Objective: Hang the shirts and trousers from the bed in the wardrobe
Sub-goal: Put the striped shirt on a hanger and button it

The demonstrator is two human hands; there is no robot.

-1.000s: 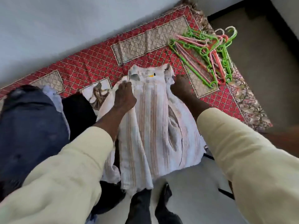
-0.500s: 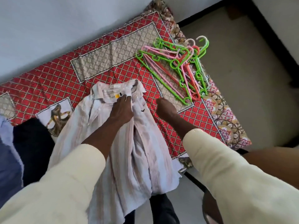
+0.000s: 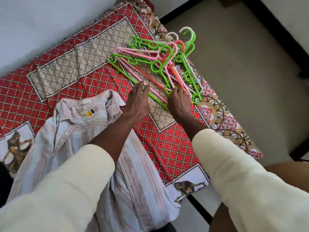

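Note:
A pale striped shirt (image 3: pixel 70 136) lies flat on the bed, collar away from me, with nothing holding it. A pile of several plastic hangers (image 3: pixel 160 64), green, pink and red, lies on the bed beyond the shirt. My left hand (image 3: pixel 138 101) reaches over the shirt's collar, its straight fingers touching the lower bar of a green hanger (image 3: pixel 127 76). My right hand (image 3: pixel 178 102) has its fingertips on the near ends of a pink hanger (image 3: pixel 168 77) and a red one. Whether those fingers pinch a hanger is hidden by the hand.
The bed carries a red diamond-patterned cover (image 3: pixel 168 141) with beige panels. Dark clothing (image 3: pixel 5 180) shows at the left edge. Grey floor (image 3: pixel 250 77) lies right of the bed, and a pale wall (image 3: pixel 50 22) runs along the far side.
Both hands have left the shirt and moved forward and right to the hanger pile. The view has swung right, so the dark clothes have slid almost out of sight.

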